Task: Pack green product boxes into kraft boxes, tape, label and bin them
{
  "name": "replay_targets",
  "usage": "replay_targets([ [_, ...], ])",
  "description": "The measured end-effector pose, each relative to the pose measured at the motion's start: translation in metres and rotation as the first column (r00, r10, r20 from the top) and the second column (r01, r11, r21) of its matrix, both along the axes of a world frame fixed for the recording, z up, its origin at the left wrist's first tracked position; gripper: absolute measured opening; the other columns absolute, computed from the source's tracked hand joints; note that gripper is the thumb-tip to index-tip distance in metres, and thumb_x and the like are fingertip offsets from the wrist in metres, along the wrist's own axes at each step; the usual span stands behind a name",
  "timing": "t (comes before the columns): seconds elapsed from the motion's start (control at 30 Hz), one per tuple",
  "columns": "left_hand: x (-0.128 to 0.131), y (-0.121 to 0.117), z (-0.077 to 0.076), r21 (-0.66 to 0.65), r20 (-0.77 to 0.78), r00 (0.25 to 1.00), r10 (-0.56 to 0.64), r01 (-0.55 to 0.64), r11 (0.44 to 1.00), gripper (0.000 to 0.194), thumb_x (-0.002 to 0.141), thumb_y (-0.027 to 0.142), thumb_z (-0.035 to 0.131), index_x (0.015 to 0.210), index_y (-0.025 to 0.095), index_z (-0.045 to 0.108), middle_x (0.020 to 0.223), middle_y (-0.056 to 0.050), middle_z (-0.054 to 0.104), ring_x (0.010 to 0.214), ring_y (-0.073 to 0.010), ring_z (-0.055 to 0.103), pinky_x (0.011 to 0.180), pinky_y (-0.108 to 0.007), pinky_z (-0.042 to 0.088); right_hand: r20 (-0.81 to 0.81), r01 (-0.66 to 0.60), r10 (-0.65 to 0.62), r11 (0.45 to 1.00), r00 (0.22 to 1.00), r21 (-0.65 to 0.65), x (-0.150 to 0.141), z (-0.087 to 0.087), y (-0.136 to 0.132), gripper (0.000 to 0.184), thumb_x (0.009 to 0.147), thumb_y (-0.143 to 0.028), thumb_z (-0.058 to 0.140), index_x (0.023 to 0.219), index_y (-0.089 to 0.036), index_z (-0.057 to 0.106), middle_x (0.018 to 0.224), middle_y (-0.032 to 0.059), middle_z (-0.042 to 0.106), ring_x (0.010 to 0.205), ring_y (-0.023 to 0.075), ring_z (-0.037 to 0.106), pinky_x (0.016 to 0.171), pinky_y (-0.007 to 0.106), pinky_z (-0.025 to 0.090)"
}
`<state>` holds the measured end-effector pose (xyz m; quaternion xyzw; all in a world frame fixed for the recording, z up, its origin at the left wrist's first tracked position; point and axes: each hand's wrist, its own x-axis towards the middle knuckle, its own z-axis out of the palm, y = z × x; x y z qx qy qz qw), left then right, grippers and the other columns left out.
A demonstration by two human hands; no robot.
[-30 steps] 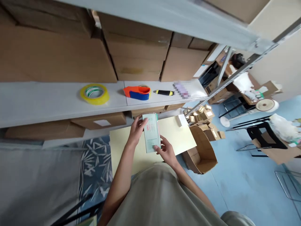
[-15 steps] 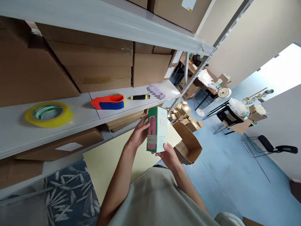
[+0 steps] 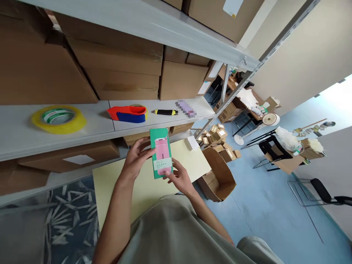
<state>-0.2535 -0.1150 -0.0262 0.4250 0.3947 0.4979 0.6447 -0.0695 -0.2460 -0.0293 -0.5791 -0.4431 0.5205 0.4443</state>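
Observation:
Between my two hands is a green and white product box (image 3: pixel 161 153) with a pink bottle-shaped item printed on its front. My left hand (image 3: pixel 136 157) grips the box's left edge, thumb across the front. Around the lower right corner, my right hand (image 3: pixel 179 177) holds it from below. The box is upright, its printed face toward me, above a pale yellow board (image 3: pixel 137 192). At the board's far right corner lies a small white box (image 3: pixel 192 143).
On the grey shelf (image 3: pixel 96 126) lie a yellow tape roll (image 3: pixel 59 119), a red and blue tape dispenser (image 3: pixel 128 114) and a black-yellow utility knife (image 3: pixel 165 112). An open carton (image 3: pixel 217 176) stands right of the board. A metal shelf post (image 3: pixel 264 60) rises at right.
The product box has moved left and turned so its printed front faces me more squarely. Both hands moved along with it. The small white box on the board has come into sight.

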Motion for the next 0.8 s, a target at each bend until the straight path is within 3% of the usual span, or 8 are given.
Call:
replay_targets([
  [0.17,0.006,-0.025,-0.008,0.064,-0.122,0.964,0.235,-0.229,0.971,0.082,0.061,0.044,0.11,0.13,0.024,0.07,0.144,-0.014,0.076,0.125,-0.0335,0.077,0.095,-0.04,0.068,0.405,-0.069,0.075,0.997,0.911,-0.029,-0.007,-0.006,0.003,0.108,0.088,-0.066,0.089,0.176,-0.023,0.043,0.138,0.0159,0.077,0.097,0.0275,0.079,0.092,0.043,0.067],
  [0.27,0.007,-0.043,-0.012,0.07,-0.185,0.927,0.326,-0.318,0.945,0.088,0.063,0.044,0.109,0.139,0.027,0.068,0.15,-0.014,0.072,0.124,-0.0338,0.077,0.091,-0.039,0.069,0.515,-0.131,0.169,0.985,0.84,-0.109,-0.006,-0.014,0.01,0.113,0.088,-0.062,0.089,0.179,-0.018,0.037,0.12,0.015,0.083,0.094,0.0314,0.08,0.097,0.047,0.066],
  [0.33,0.002,-0.054,-0.016,0.074,-0.183,0.907,0.38,-0.372,0.925,0.091,0.067,0.047,0.107,0.146,0.028,0.066,0.154,-0.015,0.07,0.129,-0.0342,0.076,0.099,-0.042,0.068,0.462,-0.16,0.189,0.982,0.867,-0.101,-0.002,-0.022,0.019,0.107,0.086,-0.056,0.089,0.175,-0.021,0.042,0.118,0.0127,0.083,0.09,0.0294,0.08,0.09,0.044,0.067],
  [0.43,-0.01,-0.075,-0.024,0.011,-0.136,0.906,0.402,-0.404,0.915,0.089,0.073,0.051,0.104,0.15,0.028,0.065,0.154,-0.016,0.071,0.136,-0.0345,0.074,0.111,-0.046,0.064,0.147,-0.244,0.258,0.964,0.955,-0.106,0.006,-0.034,0.031,0.097,0.084,-0.055,0.088,0.168,-0.026,0.05,0.128,0.0107,0.081,0.083,0.0235,0.081,0.075,0.036,0.065],
  [0.5,-0.017,-0.091,-0.032,-0.078,-0.118,0.93,0.348,-0.358,0.931,0.085,0.073,0.051,0.104,0.146,0.025,0.068,0.149,-0.016,0.075,0.134,-0.0356,0.075,0.11,-0.048,0.064,-0.108,-0.348,0.335,0.927,0.936,-0.142,0.012,-0.04,0.035,0.091,0.086,-0.061,0.086,0.164,-0.026,0.054,0.131,0.0104,0.08,0.083,0.0228,0.084,0.07,0.033,0.063],
  [0.57,-0.02,-0.105,-0.041,-0.17,-0.105,0.953,0.285,-0.3,0.939,0.08,0.072,0.052,0.104,0.14,0.023,0.073,0.143,-0.017,0.078,0.13,-0.0366,0.077,0.105,-0.047,0.066,-0.265,-0.437,0.388,0.885,0.883,-0.16,0.016,-0.045,0.036,0.088,0.087,-0.064,0.087,0.161,-0.027,0.058,0.128,0.0097,0.081,0.082,0.0228,0.085,0.071,0.032,0.063],
  [0.67,-0.017,-0.12,-0.052,-0.25,-0.081,0.95,0.3,-0.311,0.917,0.079,0.071,0.055,0.104,0.138,0.022,0.075,0.137,-0.016,0.081,0.125,-0.0362,0.079,0.098,-0.044,0.068,-0.322,-0.491,0.426,0.857,0.846,-0.157,0.021,-0.051,0.034,0.089,0.085,-0.063,0.091,0.161,-0.028,0.061,0.126,0.0086,0.081,0.076,0.0202,0.083,0.071,0.033,0.064],
  [0.8,-0.005,-0.126,-0.058,-0.236,-0.142,0.903,0.405,-0.428,0.872,0.088,0.067,0.051,0.106,0.142,0.021,0.072,0.14,-0.017,0.079,0.121,-0.034,0.079,0.098,-0.044,0.068,-0.271,-0.539,0.487,0.826,0.83,-0.166,0.028,-0.053,0.036,0.081,0.09,-0.06,0.085,0.16,-0.028,0.063,0.137,0.0096,0.08,0.074,0.0175,0.081,0.075,0.035,0.066],
])
